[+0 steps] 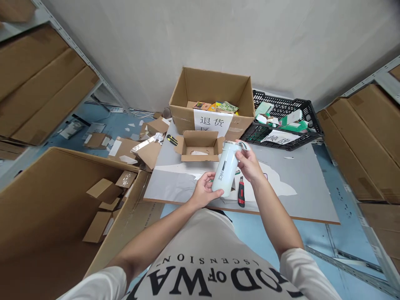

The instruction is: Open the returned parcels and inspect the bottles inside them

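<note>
A pale blue insulated bottle (226, 168) with dark lettering and a lid strap is held tilted above the table, between both hands. My left hand (204, 191) is closed round its lower end, thumb across the front. Near the lid, my right hand (248, 164) grips the upper side by the strap. Just behind the bottle is a small open cardboard box (200, 157) with a bit of white inside. A red and black utility knife (241, 192) lies on the table to the right of the bottle's base.
On the grey table (312, 187), a large labelled carton (178, 112) holds colourful packs. Beside it sits a black plastic crate (308, 110) with green and white boxes. A yellow and black cutter (171, 140) lies left. A big carton (62, 166) with flattened boxes stands on the left floor.
</note>
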Demonstrator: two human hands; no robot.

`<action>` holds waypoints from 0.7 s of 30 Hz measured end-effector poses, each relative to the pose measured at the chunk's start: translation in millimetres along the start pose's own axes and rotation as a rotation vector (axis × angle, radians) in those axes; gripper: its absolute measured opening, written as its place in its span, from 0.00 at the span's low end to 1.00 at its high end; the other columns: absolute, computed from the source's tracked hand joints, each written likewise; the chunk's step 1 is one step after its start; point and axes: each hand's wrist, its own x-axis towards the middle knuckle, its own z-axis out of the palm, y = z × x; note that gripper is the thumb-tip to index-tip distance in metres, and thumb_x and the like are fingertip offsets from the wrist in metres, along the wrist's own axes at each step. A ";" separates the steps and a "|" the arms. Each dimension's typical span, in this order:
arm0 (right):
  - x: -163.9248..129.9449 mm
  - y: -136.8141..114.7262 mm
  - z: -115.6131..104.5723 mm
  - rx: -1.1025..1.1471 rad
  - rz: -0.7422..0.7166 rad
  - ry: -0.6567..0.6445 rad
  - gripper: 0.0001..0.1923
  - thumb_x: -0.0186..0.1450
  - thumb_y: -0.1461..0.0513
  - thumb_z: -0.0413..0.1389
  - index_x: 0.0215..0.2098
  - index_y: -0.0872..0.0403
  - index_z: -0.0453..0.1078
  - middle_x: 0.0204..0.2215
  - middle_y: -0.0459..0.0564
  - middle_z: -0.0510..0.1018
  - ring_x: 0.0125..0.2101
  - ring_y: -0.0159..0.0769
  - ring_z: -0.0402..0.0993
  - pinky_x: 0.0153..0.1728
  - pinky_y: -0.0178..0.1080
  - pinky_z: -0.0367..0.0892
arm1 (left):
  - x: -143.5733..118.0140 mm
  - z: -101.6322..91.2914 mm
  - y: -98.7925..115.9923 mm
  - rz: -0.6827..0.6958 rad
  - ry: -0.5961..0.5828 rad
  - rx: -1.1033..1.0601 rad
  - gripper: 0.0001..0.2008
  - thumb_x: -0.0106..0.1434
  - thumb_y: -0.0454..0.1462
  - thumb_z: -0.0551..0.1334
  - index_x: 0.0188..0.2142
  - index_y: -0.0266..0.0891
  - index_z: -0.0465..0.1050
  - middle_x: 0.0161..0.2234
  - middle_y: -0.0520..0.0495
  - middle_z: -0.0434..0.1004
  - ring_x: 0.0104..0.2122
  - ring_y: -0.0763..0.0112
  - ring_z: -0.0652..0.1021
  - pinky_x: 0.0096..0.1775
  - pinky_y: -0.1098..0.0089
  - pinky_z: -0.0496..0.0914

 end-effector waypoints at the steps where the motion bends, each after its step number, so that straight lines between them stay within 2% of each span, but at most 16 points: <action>1: -1.3 -0.1 -0.5 0.012 0.007 -0.026 0.31 0.53 0.48 0.64 0.53 0.41 0.64 0.47 0.47 0.74 0.42 0.40 0.73 0.36 0.39 0.71 | -0.3 -0.9 -1.3 0.007 -0.008 -0.021 0.32 0.41 0.40 0.75 0.46 0.37 0.67 0.46 0.41 0.71 0.41 0.64 0.76 0.42 0.66 0.70; 4: -4.9 -2.4 -3.7 0.079 0.046 -0.126 0.32 0.53 0.47 0.63 0.54 0.40 0.64 0.49 0.47 0.74 0.42 0.41 0.74 0.38 0.42 0.71 | -1.9 -5.4 -4.2 -0.031 -0.059 -0.126 0.30 0.43 0.43 0.74 0.44 0.37 0.69 0.40 0.43 0.75 0.37 0.66 0.76 0.39 0.68 0.70; 7: -6.2 -4.0 -6.7 0.131 0.075 -0.170 0.32 0.52 0.47 0.63 0.53 0.41 0.65 0.49 0.48 0.75 0.41 0.41 0.74 0.38 0.43 0.71 | -4.2 -8.9 -5.7 -0.155 -0.113 -0.243 0.29 0.43 0.44 0.73 0.44 0.38 0.71 0.38 0.44 0.76 0.34 0.66 0.76 0.34 0.69 0.69; 10: -4.9 -1.2 -8.4 0.119 0.073 -0.117 0.29 0.51 0.48 0.64 0.50 0.43 0.67 0.47 0.48 0.76 0.39 0.40 0.74 0.35 0.40 0.71 | -5.9 -9.3 -6.7 -0.228 -0.140 -0.312 0.29 0.44 0.44 0.72 0.45 0.38 0.71 0.38 0.44 0.76 0.33 0.66 0.76 0.34 0.68 0.69; 13: -2.7 3.7 -9.6 0.090 0.050 -0.045 0.26 0.51 0.49 0.65 0.46 0.43 0.69 0.44 0.46 0.76 0.35 0.36 0.73 0.31 0.37 0.70 | -6.7 -7.3 -7.8 -0.241 -0.168 -0.307 0.29 0.46 0.46 0.71 0.46 0.36 0.70 0.39 0.42 0.76 0.35 0.63 0.76 0.36 0.66 0.69; 15: -2.1 5.7 -10.4 0.057 0.028 -0.008 0.25 0.51 0.50 0.66 0.45 0.43 0.70 0.44 0.46 0.75 0.34 0.36 0.72 0.30 0.36 0.70 | -6.9 -5.3 -8.8 -0.212 -0.145 -0.266 0.33 0.44 0.47 0.72 0.48 0.37 0.69 0.42 0.41 0.75 0.39 0.62 0.76 0.39 0.66 0.68; 17: -2.6 5.5 -11.6 0.021 0.005 0.024 0.25 0.50 0.50 0.66 0.45 0.43 0.70 0.45 0.46 0.75 0.35 0.36 0.72 0.30 0.36 0.70 | -7.1 -3.3 -9.7 -0.159 -0.072 -0.213 0.36 0.40 0.44 0.75 0.48 0.38 0.67 0.43 0.42 0.74 0.41 0.62 0.75 0.41 0.66 0.68; 19: -4.5 3.2 -13.1 0.005 -0.006 0.031 0.25 0.50 0.50 0.66 0.45 0.43 0.70 0.46 0.46 0.74 0.36 0.36 0.71 0.30 0.36 0.70 | -7.1 -1.8 -10.3 -0.117 0.007 -0.169 0.36 0.38 0.41 0.76 0.46 0.38 0.66 0.42 0.44 0.73 0.40 0.65 0.74 0.41 0.68 0.68; 21: -7.2 -0.5 -14.9 0.015 -0.001 0.003 0.26 0.51 0.49 0.65 0.46 0.43 0.69 0.47 0.46 0.74 0.37 0.36 0.71 0.32 0.37 0.71 | -7.3 -1.0 -10.5 -0.116 0.037 -0.157 0.33 0.38 0.41 0.75 0.44 0.38 0.66 0.39 0.47 0.73 0.37 0.68 0.74 0.38 0.70 0.68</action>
